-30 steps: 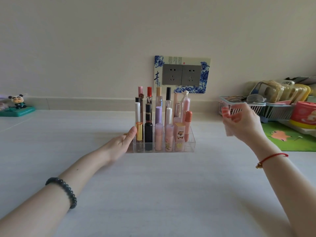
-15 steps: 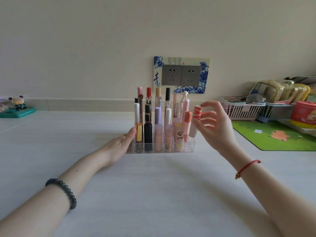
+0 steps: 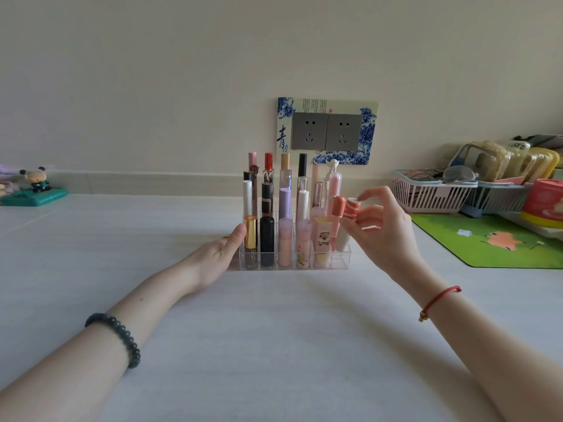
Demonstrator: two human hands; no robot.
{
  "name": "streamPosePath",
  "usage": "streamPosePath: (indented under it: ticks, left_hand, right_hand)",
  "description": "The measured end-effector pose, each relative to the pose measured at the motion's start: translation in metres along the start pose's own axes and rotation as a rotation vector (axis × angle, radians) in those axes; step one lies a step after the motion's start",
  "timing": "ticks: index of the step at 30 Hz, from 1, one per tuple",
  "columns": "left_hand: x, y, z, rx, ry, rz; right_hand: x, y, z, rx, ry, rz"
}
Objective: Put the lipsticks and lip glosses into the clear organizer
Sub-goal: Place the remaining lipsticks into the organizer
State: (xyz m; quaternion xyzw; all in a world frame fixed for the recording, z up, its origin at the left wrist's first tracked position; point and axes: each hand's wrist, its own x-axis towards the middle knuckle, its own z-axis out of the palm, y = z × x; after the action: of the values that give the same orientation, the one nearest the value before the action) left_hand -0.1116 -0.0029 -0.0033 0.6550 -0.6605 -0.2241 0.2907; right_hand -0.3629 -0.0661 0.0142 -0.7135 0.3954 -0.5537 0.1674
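The clear organizer (image 3: 341,261) stands mid-table, its slots filled with several upright lipsticks and lip glosses, among them a gold-capped one (image 3: 250,233) and a black one (image 3: 267,240) in front. My left hand (image 3: 220,251) rests flat against the organizer's left side, fingers together, holding nothing. My right hand (image 3: 382,228) grips a white tube with a red-and-white striped cap (image 3: 352,209), tilted, its lower end inside the front right slot beside an orange-capped tube (image 3: 337,210).
A green mat (image 3: 493,242) lies on the table to the right. Behind it stand pink and blue baskets (image 3: 426,193) of odds and ends and a red tin (image 3: 545,205). A panda figure (image 3: 36,185) sits far left. Wall sockets (image 3: 327,131) are behind the organizer.
My right hand carried the striped-cap tube leftward from near the baskets to the organizer and lowered its end into the front right slot. The left hand stayed against the organizer.
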Motion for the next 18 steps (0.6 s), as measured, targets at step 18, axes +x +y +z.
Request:
streamPosePath:
  ticks: [18]
  left_hand:
    - [0.009,-0.010,0.002,-0.038,-0.003,0.028]
  right_hand:
    - [-0.005,0.004,0.004,-0.164,-0.170,0.027]
